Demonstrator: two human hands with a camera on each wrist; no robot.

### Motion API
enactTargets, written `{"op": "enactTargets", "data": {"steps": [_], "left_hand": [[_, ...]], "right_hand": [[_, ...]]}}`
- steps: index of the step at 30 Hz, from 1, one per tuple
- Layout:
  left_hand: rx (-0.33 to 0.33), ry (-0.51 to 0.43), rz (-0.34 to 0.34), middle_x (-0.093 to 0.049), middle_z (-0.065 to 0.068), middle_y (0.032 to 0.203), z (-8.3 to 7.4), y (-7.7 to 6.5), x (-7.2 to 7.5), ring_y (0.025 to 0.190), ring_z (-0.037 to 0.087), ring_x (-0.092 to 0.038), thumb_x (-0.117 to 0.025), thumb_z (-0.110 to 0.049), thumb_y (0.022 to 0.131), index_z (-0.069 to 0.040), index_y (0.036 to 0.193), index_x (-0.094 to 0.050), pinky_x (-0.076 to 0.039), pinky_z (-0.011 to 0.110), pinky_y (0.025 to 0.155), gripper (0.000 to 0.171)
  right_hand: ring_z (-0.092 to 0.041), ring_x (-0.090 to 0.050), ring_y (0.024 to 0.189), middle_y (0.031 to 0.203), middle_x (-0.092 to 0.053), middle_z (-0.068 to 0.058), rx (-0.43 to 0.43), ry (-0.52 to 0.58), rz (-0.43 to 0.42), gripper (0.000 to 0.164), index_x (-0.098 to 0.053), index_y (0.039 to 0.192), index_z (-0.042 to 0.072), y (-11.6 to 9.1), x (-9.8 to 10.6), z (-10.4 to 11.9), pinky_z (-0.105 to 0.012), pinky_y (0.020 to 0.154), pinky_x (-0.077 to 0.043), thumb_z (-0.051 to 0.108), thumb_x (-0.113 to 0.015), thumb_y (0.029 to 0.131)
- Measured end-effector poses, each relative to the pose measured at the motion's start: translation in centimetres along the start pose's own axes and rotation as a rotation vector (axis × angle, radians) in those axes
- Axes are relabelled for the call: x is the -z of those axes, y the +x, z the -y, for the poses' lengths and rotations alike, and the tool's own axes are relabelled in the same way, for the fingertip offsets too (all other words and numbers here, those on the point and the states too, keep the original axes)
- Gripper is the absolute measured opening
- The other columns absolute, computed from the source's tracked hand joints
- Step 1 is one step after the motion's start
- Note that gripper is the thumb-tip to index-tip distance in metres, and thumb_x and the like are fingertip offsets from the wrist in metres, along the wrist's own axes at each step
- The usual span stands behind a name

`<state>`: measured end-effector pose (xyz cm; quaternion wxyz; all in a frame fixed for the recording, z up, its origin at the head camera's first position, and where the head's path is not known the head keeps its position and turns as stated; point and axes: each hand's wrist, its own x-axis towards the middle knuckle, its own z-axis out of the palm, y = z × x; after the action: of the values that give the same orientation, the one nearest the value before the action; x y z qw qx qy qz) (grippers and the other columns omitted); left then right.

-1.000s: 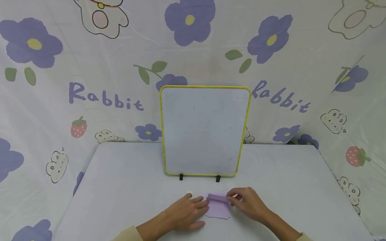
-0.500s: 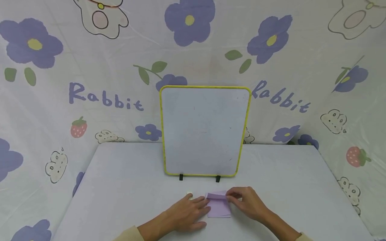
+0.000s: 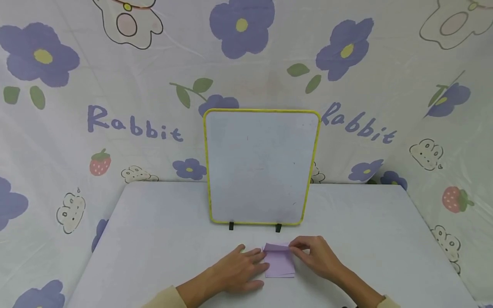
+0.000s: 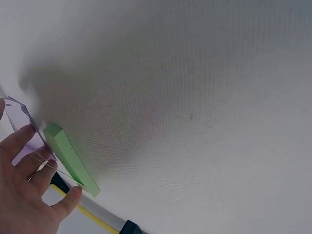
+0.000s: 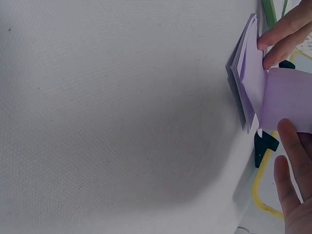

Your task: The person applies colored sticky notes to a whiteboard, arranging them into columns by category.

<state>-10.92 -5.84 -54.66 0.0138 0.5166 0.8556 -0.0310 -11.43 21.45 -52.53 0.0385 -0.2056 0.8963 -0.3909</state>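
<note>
A pad of purple sticky notes [image 3: 279,264] lies on the table between my hands, with its sheets slightly fanned in the right wrist view. One purple sticky note [image 5: 288,97] stands raised at the pad's far end. Its right side is pinched between the thumb and forefinger of my right hand [image 3: 319,258]. My left hand [image 3: 240,271] rests palm down with fingers spread, fingertips at the pad's left edge. Beside those fingers, the left wrist view shows a light green block [image 4: 71,161], mostly hidden behind the hand in the head view.
A whiteboard [image 3: 262,167] with a yellow frame stands behind the pad on black feet [image 3: 278,228]. White table surface [image 3: 161,231] stretches to both sides. A flower-and-rabbit patterned cloth [image 3: 146,77] hangs at the back and sides.
My right hand has shifted slightly away from me, and the pinched sheet has come up further with it. The pad's near edge, notched and uneven before, looks straighter now. My left hand stays nearly still.
</note>
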Motion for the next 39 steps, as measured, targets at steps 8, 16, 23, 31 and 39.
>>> {"op": "enactTargets", "data": {"steps": [8,16,23,31,39], "left_hand": [[-0.002,-0.001,-0.003,-0.053,0.002,0.146,0.0,-0.2,0.2,0.134,0.016,-0.049,-0.044,-0.053,0.100,-0.025,0.139,-0.058,-0.047,0.046,0.097,0.050],[-0.003,-0.010,-0.005,-0.055,0.002,0.145,0.0,0.0,0.3,0.134,0.017,-0.049,-0.044,-0.051,0.100,-0.024,0.138,-0.059,-0.046,0.047,0.100,0.048],[0.008,-0.004,-0.004,-0.056,0.000,0.143,-0.1,0.1,0.2,0.134,0.017,-0.049,-0.045,-0.051,0.100,-0.025,0.136,-0.060,-0.046,0.046,0.100,0.047],[0.010,-0.025,0.029,-0.055,0.000,0.143,-0.1,0.4,0.5,0.137,0.019,-0.047,-0.050,-0.049,0.098,-0.025,0.135,-0.060,-0.045,0.046,0.101,0.045],[0.013,-0.012,-0.007,-0.057,0.001,0.140,-0.3,0.4,0.9,0.137,0.020,-0.046,-0.055,-0.047,0.096,-0.024,0.131,-0.062,-0.046,0.046,0.099,0.042]], "right_hand": [[-0.014,-0.072,0.087,0.091,-0.075,0.004,-0.014,0.016,-0.047,0.006,-0.076,0.094,0.012,0.4,0.3,0.4,-0.032,0.077,-0.058,0.009,-0.073,0.090],[-0.011,-0.072,0.086,0.091,-0.075,0.005,0.029,0.026,-0.095,0.005,-0.075,0.094,0.012,0.6,1.0,0.5,-0.030,0.075,-0.058,0.011,-0.071,0.091],[-0.008,-0.071,0.083,0.088,-0.075,0.002,0.061,0.080,-0.178,0.004,-0.075,0.092,0.006,1.2,1.5,0.6,-0.028,0.074,-0.058,0.008,-0.073,0.090],[-0.015,-0.072,0.091,0.096,-0.076,0.002,0.135,0.011,-0.370,0.017,-0.078,0.097,0.009,2.2,2.7,1.9,-0.020,0.082,-0.053,-0.001,-0.076,0.084],[-0.026,-0.071,0.099,0.104,-0.075,-0.012,0.303,-0.011,-0.586,0.024,-0.077,0.099,0.001,3.1,3.3,2.9,-0.013,0.094,-0.045,-0.010,-0.077,0.078]]}}
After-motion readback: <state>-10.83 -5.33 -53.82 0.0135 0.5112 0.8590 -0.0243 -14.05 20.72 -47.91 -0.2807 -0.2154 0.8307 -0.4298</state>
